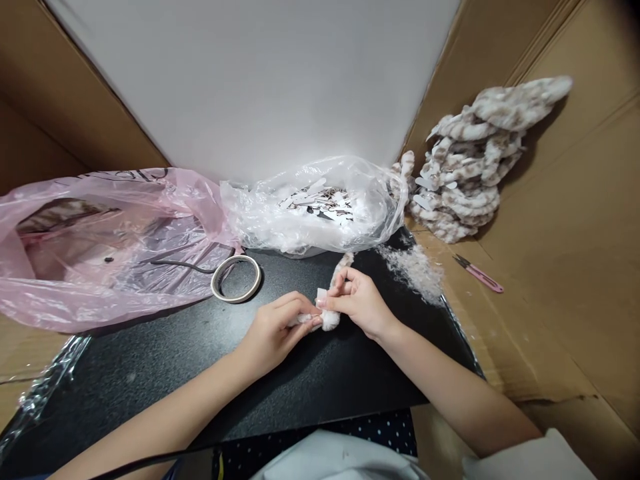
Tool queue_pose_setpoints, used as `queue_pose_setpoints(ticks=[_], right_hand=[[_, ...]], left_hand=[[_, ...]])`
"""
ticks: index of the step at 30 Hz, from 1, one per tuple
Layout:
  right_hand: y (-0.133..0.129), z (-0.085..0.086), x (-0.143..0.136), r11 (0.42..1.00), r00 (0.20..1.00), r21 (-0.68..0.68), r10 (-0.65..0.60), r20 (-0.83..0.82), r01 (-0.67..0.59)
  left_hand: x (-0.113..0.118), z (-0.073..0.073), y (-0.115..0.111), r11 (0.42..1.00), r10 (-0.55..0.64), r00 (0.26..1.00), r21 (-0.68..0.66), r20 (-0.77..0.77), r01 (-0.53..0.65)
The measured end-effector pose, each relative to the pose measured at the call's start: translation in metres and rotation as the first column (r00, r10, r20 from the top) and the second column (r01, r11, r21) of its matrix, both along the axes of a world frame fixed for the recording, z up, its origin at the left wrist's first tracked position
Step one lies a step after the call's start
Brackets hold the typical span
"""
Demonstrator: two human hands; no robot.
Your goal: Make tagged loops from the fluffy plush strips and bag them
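My left hand (275, 330) is closed on one end of a fluffy white-and-brown plush strip (330, 321), low over the black table. The strip bends upward behind the fingers of my right hand (363, 305), and its far end points away from me. Between my right thumb and fingertips is a small white piece (321, 294), flat like tape or a label; which of these I cannot tell. Both hands meet at the strip, fingertips almost touching. The exact grip of the left fingers is partly hidden.
Behind the hands lies a clear plastic bag (260, 223) of white and dark flat pieces. To its left are a tape roll (236, 279) and a pink plastic bag (190, 193). At right, thread snips (479, 273) lie near loose fluff (417, 272) and heaped plush strips (470, 160).
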State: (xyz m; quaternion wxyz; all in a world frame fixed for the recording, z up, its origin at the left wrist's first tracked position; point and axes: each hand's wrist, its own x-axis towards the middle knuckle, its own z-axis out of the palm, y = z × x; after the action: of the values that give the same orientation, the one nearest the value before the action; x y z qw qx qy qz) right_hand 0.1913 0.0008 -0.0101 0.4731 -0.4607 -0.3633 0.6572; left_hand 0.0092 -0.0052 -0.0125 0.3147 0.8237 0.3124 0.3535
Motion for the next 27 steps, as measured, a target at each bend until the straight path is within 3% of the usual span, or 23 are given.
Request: queue_pose_setpoints(ticks=[5, 10, 15, 23, 27], right_hand=[[-0.004, 0.0, -0.003, 0.998, 0.998, 0.059, -0.024, 0.063, 0.021], [-0.008, 0.001, -0.005, 0.988, 0.989, 0.147, -0.073, 0.131, 0.054], [-0.01, -0.001, -0.005, 0.983, 0.987, 0.172, -0.083, 0.138, 0.058], [-0.011, 0.001, -0.006, 0.981, 0.982, 0.192, -0.074, 0.176, 0.04], [-0.012, 0.0, -0.004, 0.953, 0.95, 0.301, -0.119, 0.289, 0.028]], left_hand=[[0.002, 0.001, 0.001, 0.999, -0.032, 0.999, -0.024, 0.004, 0.032], [0.003, -0.002, 0.001, 0.992, 0.006, 1.0, -0.122, 0.002, -0.006], [0.003, -0.004, 0.001, 0.989, 0.079, 0.997, -0.126, -0.002, -0.079], [0.004, -0.003, -0.006, 0.942, 0.173, 0.985, -0.294, 0.017, -0.161], [0.005, -0.003, -0.007, 0.903, 0.214, 0.976, -0.388, 0.036, -0.184]])
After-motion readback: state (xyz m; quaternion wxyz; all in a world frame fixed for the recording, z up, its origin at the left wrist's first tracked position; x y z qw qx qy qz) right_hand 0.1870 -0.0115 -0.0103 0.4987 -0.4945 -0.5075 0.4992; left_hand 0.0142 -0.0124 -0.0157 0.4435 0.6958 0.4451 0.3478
